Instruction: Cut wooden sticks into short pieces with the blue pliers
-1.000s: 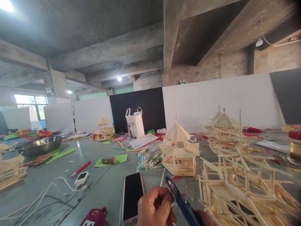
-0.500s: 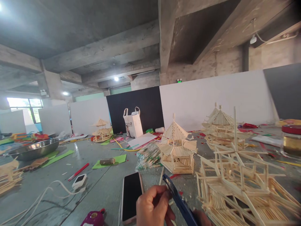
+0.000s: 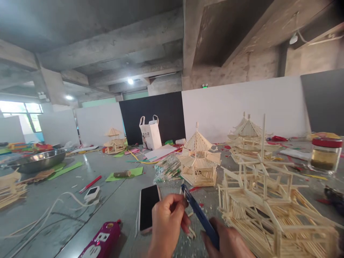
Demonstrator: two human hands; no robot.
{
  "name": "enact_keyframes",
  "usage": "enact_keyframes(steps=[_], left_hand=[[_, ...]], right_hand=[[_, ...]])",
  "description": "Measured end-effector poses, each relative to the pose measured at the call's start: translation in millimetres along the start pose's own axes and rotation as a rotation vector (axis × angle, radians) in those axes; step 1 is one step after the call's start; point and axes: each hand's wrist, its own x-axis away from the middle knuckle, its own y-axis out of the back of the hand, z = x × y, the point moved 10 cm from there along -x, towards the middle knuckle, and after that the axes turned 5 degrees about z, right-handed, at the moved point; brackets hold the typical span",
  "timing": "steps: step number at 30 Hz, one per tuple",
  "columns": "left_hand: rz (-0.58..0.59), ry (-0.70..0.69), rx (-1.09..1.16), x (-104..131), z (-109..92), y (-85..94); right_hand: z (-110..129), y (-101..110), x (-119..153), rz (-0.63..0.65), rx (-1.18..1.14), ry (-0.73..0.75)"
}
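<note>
My left hand [image 3: 169, 218] is closed in a pinch on a thin wooden stick [image 3: 182, 197], mostly hidden by the fingers. Its fingertips are beside the tip of a long, slim blue cutter [image 3: 200, 215]; the cutter's exact kind is unclear. My right hand [image 3: 225, 238] grips the cutter's near end at the bottom of the view. Short stick pieces [image 3: 191, 233] lie below the fingers. Right of my hands stands an open stick-built frame [image 3: 271, 204] with a tall post. Just beyond the cutter is a small stick pavilion [image 3: 199, 161] with a pointed roof.
A phone [image 3: 148, 208] lies left of my hand, near a purple gadget [image 3: 103, 238] and white cable [image 3: 60, 200]. Bundled sticks [image 3: 169, 168] lie behind. A red-lidded jar [image 3: 325, 156] stands right, a metal bowl [image 3: 37, 159] left, a paper bag [image 3: 150, 135] farther back.
The view has tilted down slightly, so the table sits higher in it. More of my right hand and the purple gadget shows. The cutter stays beside my left fingertips.
</note>
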Motion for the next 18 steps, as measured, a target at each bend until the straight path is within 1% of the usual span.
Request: enact_keyframes(steps=[2, 5, 9, 13, 18], left_hand=[[-0.002, -0.014, -0.030, -1, -2, 2.1], [-0.005, -0.054, -0.053, -1, -8, 2.2], [0.004, -0.087, -0.048, 1, -13, -2.0], [-0.019, -0.110, -0.038, 6, -16, -1.2], [-0.012, -0.103, -0.020, 8, -15, -1.9]], right_hand=[[12, 5, 3, 0.010, 0.008, 0.008], [19, 14, 6, 0.005, -0.002, -0.023], [18, 17, 11, 0.035, -0.023, -0.080], [10, 12, 15, 0.072, -0.054, -0.158], [13, 15, 14, -0.038, -0.056, -0.120]])
